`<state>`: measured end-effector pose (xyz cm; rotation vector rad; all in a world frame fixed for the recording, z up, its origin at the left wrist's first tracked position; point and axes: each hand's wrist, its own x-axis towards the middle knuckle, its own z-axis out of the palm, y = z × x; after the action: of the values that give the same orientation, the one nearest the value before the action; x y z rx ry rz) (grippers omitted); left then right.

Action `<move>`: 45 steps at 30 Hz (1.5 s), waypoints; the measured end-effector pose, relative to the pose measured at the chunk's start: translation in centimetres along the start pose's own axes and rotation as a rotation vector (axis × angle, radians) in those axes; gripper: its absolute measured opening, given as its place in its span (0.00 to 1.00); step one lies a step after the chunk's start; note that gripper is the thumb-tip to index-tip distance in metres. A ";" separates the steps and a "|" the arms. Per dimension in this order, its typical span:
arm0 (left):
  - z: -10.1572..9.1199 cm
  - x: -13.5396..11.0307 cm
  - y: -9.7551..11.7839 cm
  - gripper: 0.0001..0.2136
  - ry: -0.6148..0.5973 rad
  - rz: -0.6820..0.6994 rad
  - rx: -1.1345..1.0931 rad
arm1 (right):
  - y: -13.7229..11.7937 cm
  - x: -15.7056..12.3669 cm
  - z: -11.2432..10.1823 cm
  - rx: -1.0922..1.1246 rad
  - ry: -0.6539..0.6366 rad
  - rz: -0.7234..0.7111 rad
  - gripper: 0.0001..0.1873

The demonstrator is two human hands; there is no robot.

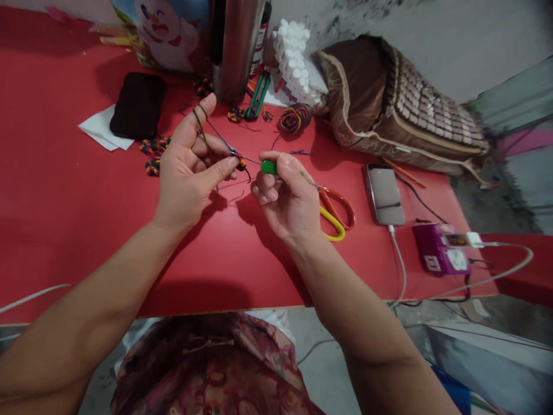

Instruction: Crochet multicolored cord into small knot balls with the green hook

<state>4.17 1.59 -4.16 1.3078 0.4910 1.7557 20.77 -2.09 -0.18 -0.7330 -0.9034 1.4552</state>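
My left hand pinches a small dark, multicoloured crochet piece between thumb and fingers. Yarn loops over its raised index finger and runs down to the piece. In my right hand is a crochet hook with a green grip, its metal tip at the crochet piece. Behind my left hand lie finished-looking crochet pieces in orange, green and dark yarn. A ball of multicoloured yarn rests beyond my right hand. Scissors with orange and yellow handles lie beside my right wrist, partly hidden.
A black phone lies on white paper at the left. Along the back stand a metal flask, a green box cutter and a brown cushion. To the right are a charging phone and a purple power box with cables.
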 end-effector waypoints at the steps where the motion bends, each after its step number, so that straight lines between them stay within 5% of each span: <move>1: 0.2 -0.1 0.3 0.33 0.017 -0.015 0.014 | 0.0 0.0 0.0 -0.006 0.001 -0.009 0.12; 10: -0.1 0.0 -0.3 0.35 0.068 0.011 0.051 | -0.1 0.1 0.0 0.010 0.021 -0.022 0.10; 15: 0.2 -0.2 1.5 0.36 0.073 -0.114 0.250 | -0.3 0.0 0.2 -0.038 0.051 -0.024 0.11; 27: 1.2 0.1 3.3 0.40 0.049 -0.178 0.285 | -0.1 -0.1 -0.2 0.010 0.019 -0.038 0.09; 32: 1.1 -0.4 2.7 0.43 0.053 -0.256 0.198 | 0.2 0.2 -0.1 0.058 -0.018 0.019 0.11; 37: 1.1 -0.5 2.1 0.41 0.047 -0.176 0.010 | 0.4 0.3 -0.1 0.069 -0.006 0.046 0.13; 45: 1.7 -0.2 3.3 0.53 0.007 -0.217 0.086 | 0.3 0.3 0.0 0.040 0.068 0.109 0.13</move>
<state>4.37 -0.65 -1.27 1.2570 0.6931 1.5744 20.62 -1.76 -0.43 -0.8083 -0.7906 1.5302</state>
